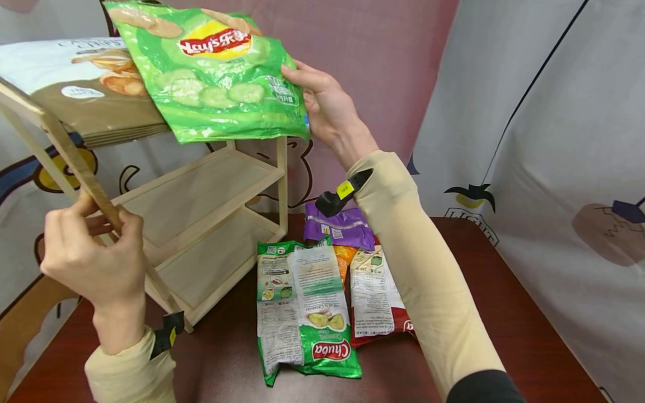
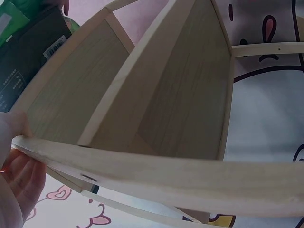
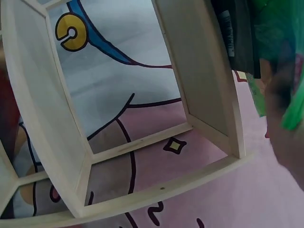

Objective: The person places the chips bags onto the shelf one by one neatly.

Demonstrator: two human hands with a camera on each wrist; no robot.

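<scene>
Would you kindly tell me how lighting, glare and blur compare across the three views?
Head view: bright and mostly crisp, with shiny highlights on the green chip bag and a pale sheen on the table; left wrist view: dimmer and muted, the wooden rack looking rather soft; right wrist view: also dim, with the right hand blurred near the right edge.

Glossy, plastic-looking green chip bag, smooth matt wooden shelf, faintly shiny tabletop, 2 matt cloth sleeves.

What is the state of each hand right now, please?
Left hand: closed, gripping the rack.
Right hand: closed, holding the Lay's bag.
</scene>
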